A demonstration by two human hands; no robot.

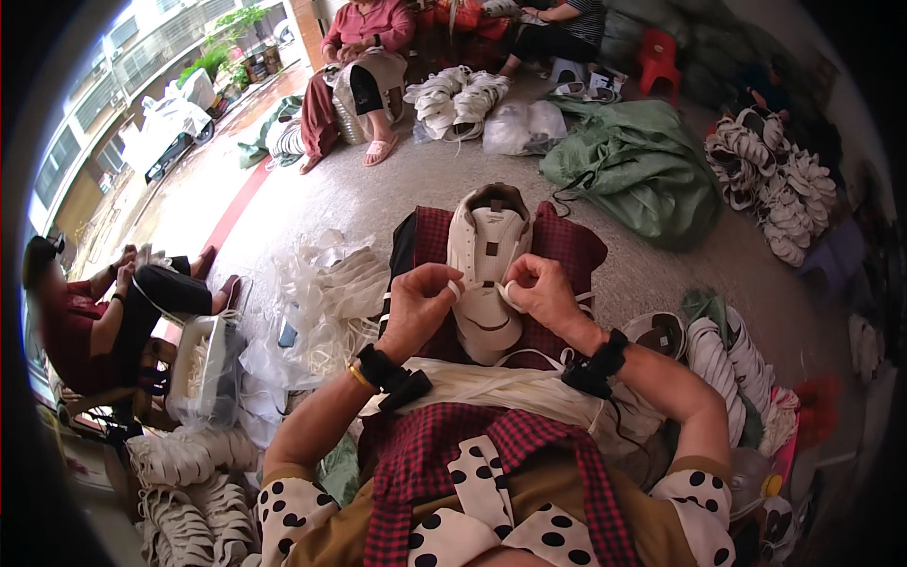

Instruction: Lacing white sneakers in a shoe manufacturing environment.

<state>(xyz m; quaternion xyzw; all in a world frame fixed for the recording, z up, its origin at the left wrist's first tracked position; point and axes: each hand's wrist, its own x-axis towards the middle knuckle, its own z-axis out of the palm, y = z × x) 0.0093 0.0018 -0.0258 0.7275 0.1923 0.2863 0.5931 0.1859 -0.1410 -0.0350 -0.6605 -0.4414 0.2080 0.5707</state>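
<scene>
A cream shoe upper (487,248) lies over my knees on red-and-black checked cloth (559,253), its toe toward me and its heel opening away. White lace (457,289) crosses the lower eyelets, just above the toe. My left hand (421,299) pinches one end of it at the upper's left edge. On the other side, my right hand (552,297) grips the lace between thumb and forefinger. A bundle of pale laces (472,386) stretches across my lap below the toe.
Clear plastic bags with laces (326,283) lie to the left, beside a grey bin (210,364). Stacked shoe uppers (194,472) sit lower left, more (770,184) at far right. A green sack (638,170) rests ahead. Other people sit at the left (80,331) and back.
</scene>
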